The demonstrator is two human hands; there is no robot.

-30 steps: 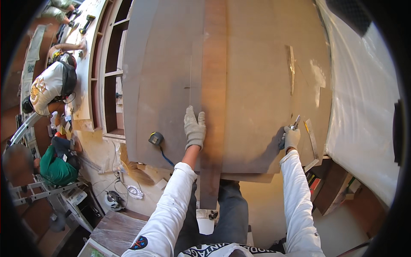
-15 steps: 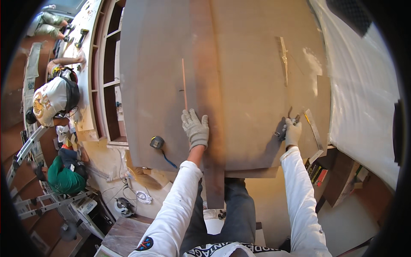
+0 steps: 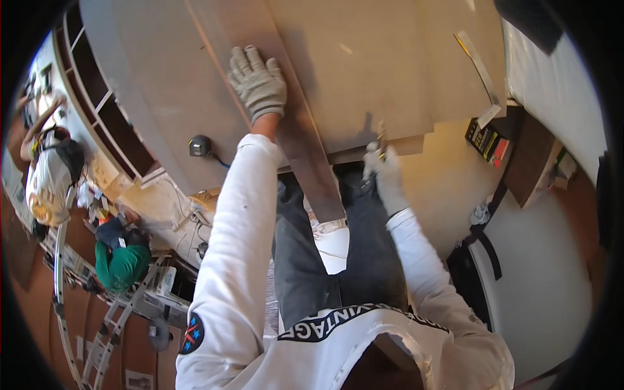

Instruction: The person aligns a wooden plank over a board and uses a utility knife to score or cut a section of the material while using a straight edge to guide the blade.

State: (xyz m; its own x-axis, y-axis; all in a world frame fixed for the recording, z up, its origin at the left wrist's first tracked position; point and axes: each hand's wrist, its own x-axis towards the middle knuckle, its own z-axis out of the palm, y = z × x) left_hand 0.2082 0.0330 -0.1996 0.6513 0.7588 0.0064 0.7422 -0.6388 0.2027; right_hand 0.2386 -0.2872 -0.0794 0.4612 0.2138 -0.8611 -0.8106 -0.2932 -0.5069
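My left hand (image 3: 258, 83), in a grey work glove, presses flat with its fingers stretched out on a long dark brown board (image 3: 302, 140). That board runs lengthwise over a wide brown panel (image 3: 364, 71), and its near end juts past the panel's edge above my legs. A thin reddish strip (image 3: 218, 62) lies along the board's left side. My right hand (image 3: 385, 172), gloved too, is closed round a slim hand tool (image 3: 382, 133) just off the panel's near edge. The tool points away from me; its exact kind is unclear.
A tape measure (image 3: 200, 145) sits on the panel, left of my left arm. A metal straightedge (image 3: 478, 68) lies near the right edge, close to a black and yellow box (image 3: 486, 142). At the left, co-workers (image 3: 122, 265) are beside a ladder (image 3: 60, 273) and an open-framed cabinet (image 3: 97, 97).
My right hand has come back from the panel's right side to its near edge, still holding the tool. My left hand stays flat on the board. The whole view has tilted and shifted.
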